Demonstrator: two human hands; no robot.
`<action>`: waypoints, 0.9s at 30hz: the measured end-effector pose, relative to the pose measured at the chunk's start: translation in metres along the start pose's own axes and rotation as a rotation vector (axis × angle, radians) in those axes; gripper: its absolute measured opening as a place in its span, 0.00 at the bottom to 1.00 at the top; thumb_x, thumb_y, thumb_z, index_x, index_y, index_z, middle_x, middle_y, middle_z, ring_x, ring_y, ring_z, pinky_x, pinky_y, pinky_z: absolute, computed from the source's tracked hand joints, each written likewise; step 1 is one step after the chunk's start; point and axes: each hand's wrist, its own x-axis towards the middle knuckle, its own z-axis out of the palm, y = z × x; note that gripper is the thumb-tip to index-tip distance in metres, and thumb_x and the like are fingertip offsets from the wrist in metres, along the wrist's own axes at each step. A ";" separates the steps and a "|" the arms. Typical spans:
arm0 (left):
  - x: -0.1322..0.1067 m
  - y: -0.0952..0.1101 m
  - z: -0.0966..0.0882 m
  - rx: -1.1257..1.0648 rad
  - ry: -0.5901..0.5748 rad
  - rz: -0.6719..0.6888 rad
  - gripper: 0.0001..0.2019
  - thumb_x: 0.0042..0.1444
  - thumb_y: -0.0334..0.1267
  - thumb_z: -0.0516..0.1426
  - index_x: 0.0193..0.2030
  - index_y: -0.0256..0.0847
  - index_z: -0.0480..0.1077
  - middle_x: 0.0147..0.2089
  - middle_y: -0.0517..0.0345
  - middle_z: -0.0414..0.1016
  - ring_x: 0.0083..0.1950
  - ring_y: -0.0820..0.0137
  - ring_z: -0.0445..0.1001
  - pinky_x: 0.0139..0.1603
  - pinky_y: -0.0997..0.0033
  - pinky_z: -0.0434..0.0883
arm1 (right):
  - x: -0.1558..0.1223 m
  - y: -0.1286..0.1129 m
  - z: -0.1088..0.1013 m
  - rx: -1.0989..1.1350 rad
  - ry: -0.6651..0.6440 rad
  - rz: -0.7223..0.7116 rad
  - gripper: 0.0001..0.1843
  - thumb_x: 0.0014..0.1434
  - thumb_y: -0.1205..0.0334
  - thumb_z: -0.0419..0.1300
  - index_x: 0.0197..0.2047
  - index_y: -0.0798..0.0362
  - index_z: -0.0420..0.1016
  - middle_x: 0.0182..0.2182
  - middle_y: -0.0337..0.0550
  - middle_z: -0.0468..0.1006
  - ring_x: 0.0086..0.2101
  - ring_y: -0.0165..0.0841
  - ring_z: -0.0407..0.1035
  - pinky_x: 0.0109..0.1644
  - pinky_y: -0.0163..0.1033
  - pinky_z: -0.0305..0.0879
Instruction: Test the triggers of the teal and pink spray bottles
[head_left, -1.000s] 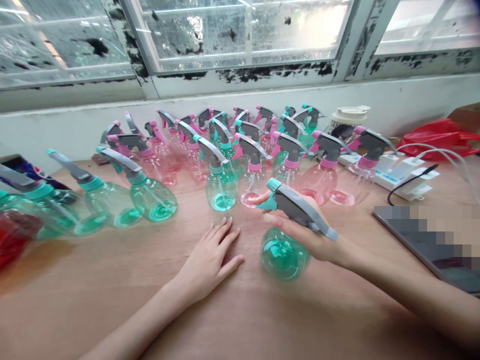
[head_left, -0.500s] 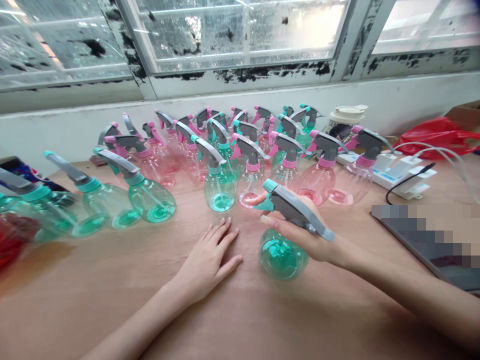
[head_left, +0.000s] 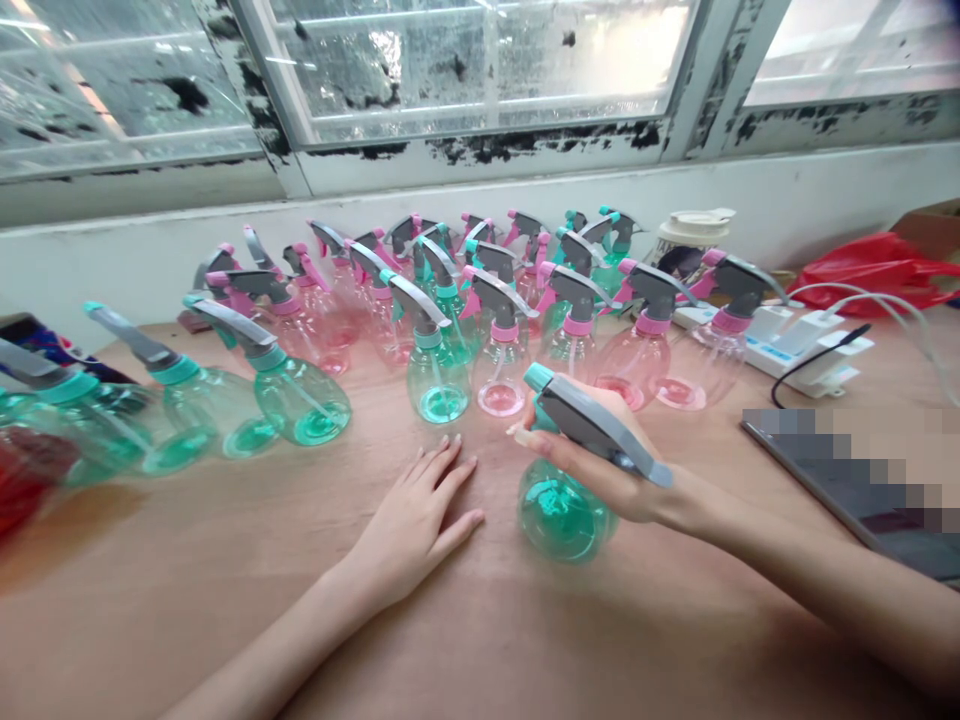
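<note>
In the head view my right hand [head_left: 600, 460] is wrapped round the neck of a green spray bottle [head_left: 566, 515] with a grey and teal trigger head. Its index finger lies at the teal trigger, and the bottle is tilted with its base toward me. My left hand [head_left: 412, 515] rests flat on the wooden table [head_left: 360, 650], fingers spread, holding nothing. Just beyond its fingertips stands another green spray bottle [head_left: 440, 385]. A pink spray bottle [head_left: 501, 375] is beside that one, to the right.
Several pink and green spray bottles crowd the back, with a green bottle [head_left: 304, 400] among several at left. On the right are a power strip [head_left: 806, 355] with cables, a dark-edged tablet-like device [head_left: 817, 490], a lidded cup [head_left: 694, 240] and a red plastic bag [head_left: 874, 272].
My right index finger has curled in, drawing the teal trigger back toward the bottle's neck. The left hand stays in place on the table.
</note>
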 end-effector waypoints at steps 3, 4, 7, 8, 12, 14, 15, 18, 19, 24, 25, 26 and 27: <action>0.000 0.000 0.000 0.008 -0.006 -0.005 0.28 0.70 0.53 0.46 0.68 0.38 0.61 0.71 0.41 0.57 0.71 0.51 0.55 0.69 0.45 0.56 | 0.000 -0.001 -0.001 -0.014 -0.011 -0.007 0.14 0.61 0.59 0.62 0.28 0.50 0.63 0.26 0.33 0.68 0.25 0.26 0.62 0.28 0.35 0.60; 0.000 0.000 0.000 0.010 -0.005 -0.007 0.27 0.70 0.54 0.46 0.68 0.38 0.61 0.71 0.42 0.57 0.71 0.52 0.55 0.69 0.45 0.56 | -0.001 -0.001 0.000 -0.013 -0.012 0.001 0.13 0.61 0.59 0.62 0.28 0.50 0.63 0.26 0.33 0.68 0.25 0.26 0.62 0.28 0.35 0.60; 0.000 0.000 0.000 0.006 0.003 -0.012 0.27 0.70 0.54 0.47 0.67 0.39 0.62 0.70 0.43 0.59 0.71 0.53 0.56 0.69 0.47 0.55 | -0.002 0.000 0.000 0.014 -0.002 0.041 0.07 0.62 0.59 0.61 0.34 0.50 0.67 0.27 0.34 0.68 0.24 0.26 0.61 0.27 0.35 0.60; 0.000 0.000 0.000 0.004 0.005 -0.011 0.27 0.70 0.54 0.47 0.67 0.39 0.62 0.70 0.43 0.59 0.71 0.53 0.56 0.69 0.48 0.55 | -0.002 0.001 0.001 0.025 0.011 0.052 0.06 0.62 0.59 0.61 0.38 0.50 0.69 0.27 0.34 0.68 0.23 0.26 0.61 0.27 0.34 0.61; 0.001 0.001 -0.003 -0.007 -0.008 -0.012 0.28 0.69 0.55 0.48 0.67 0.38 0.62 0.70 0.41 0.59 0.71 0.51 0.56 0.68 0.47 0.56 | -0.004 0.001 0.002 0.030 0.036 0.070 0.11 0.61 0.58 0.61 0.46 0.49 0.69 0.26 0.32 0.67 0.22 0.26 0.59 0.26 0.34 0.60; 0.001 0.004 -0.004 -0.021 -0.019 -0.007 0.28 0.68 0.55 0.49 0.67 0.38 0.62 0.70 0.40 0.58 0.71 0.50 0.55 0.68 0.46 0.57 | -0.005 0.001 0.002 0.034 0.027 0.076 0.12 0.60 0.57 0.61 0.46 0.49 0.70 0.25 0.33 0.67 0.22 0.27 0.60 0.26 0.35 0.59; 0.002 0.006 -0.004 -0.033 -0.024 0.000 0.28 0.68 0.54 0.50 0.67 0.38 0.61 0.70 0.40 0.58 0.71 0.50 0.55 0.68 0.45 0.57 | -0.005 0.000 0.002 0.038 0.030 0.077 0.12 0.60 0.56 0.61 0.47 0.49 0.70 0.24 0.33 0.67 0.22 0.28 0.61 0.27 0.35 0.60; 0.003 0.014 -0.003 -0.095 -0.038 0.044 0.31 0.67 0.54 0.52 0.70 0.40 0.55 0.71 0.41 0.56 0.71 0.50 0.55 0.69 0.44 0.53 | -0.006 0.000 0.003 0.030 0.055 0.087 0.13 0.60 0.54 0.61 0.46 0.49 0.71 0.21 0.33 0.67 0.23 0.30 0.64 0.29 0.37 0.63; 0.003 0.017 -0.002 -0.122 -0.038 0.059 0.33 0.66 0.55 0.53 0.71 0.40 0.52 0.71 0.41 0.56 0.71 0.50 0.54 0.69 0.43 0.52 | -0.006 0.001 0.004 0.019 0.065 0.086 0.13 0.60 0.54 0.62 0.46 0.49 0.72 0.20 0.33 0.67 0.23 0.31 0.64 0.30 0.38 0.64; 0.002 0.031 -0.007 -0.313 -0.009 0.056 0.37 0.63 0.56 0.55 0.72 0.43 0.47 0.71 0.42 0.56 0.69 0.50 0.57 0.67 0.46 0.57 | 0.000 0.004 0.016 0.002 0.105 0.095 0.18 0.61 0.49 0.61 0.49 0.50 0.73 0.22 0.34 0.70 0.22 0.30 0.64 0.30 0.38 0.65; 0.001 0.033 -0.009 -0.354 0.000 0.045 0.37 0.63 0.56 0.56 0.72 0.44 0.48 0.70 0.44 0.57 0.69 0.50 0.58 0.66 0.46 0.59 | 0.002 0.004 0.020 0.011 0.107 0.096 0.19 0.60 0.48 0.62 0.50 0.50 0.74 0.22 0.34 0.71 0.22 0.30 0.65 0.30 0.38 0.65; -0.001 0.034 -0.012 -0.390 0.015 0.035 0.36 0.63 0.55 0.56 0.72 0.45 0.48 0.70 0.44 0.58 0.68 0.50 0.59 0.66 0.47 0.59 | 0.004 0.003 0.025 0.022 0.112 0.092 0.21 0.60 0.47 0.62 0.50 0.51 0.74 0.23 0.35 0.72 0.23 0.30 0.66 0.30 0.37 0.65; -0.002 0.034 -0.015 -0.421 0.037 0.024 0.36 0.63 0.55 0.57 0.71 0.44 0.49 0.69 0.44 0.59 0.68 0.50 0.59 0.66 0.47 0.60 | 0.007 0.003 0.031 0.033 0.122 0.087 0.21 0.59 0.47 0.63 0.50 0.52 0.74 0.24 0.35 0.73 0.24 0.30 0.67 0.30 0.37 0.65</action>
